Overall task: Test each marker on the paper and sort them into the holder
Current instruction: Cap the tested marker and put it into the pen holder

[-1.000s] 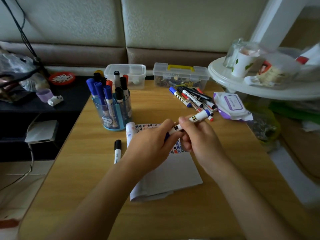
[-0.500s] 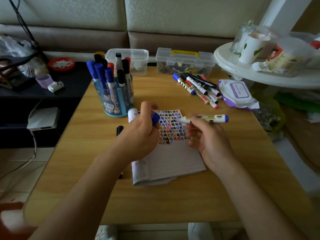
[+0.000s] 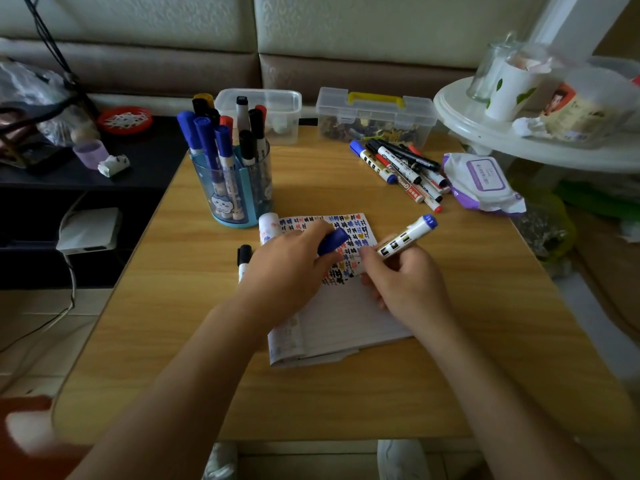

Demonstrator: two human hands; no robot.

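Marker (image 3: 407, 237) gripped in right hand (image 3: 405, 285), cap (image 3: 332, 241) in left hand (image 3: 291, 268)

The paper (image 3: 346, 323) lies mid-table (image 3: 450, 341). The holder (image 3: 230, 192) stands at its far left corner, and 1 loose marker (image 3: 243, 259) lies just left of the paper. A pile of markers (image 3: 405, 171) lies far right, with a wipes pack (image 3: 485, 181) to its right. 2 boxes line the far edge, the tub (image 3: 277, 109) left of the case (image 3: 374, 116). Over the paper, the left hand (image 3: 287, 268) holds a cap (image 3: 332, 241) and the right hand (image 3: 405, 282) a marker (image 3: 407, 235).
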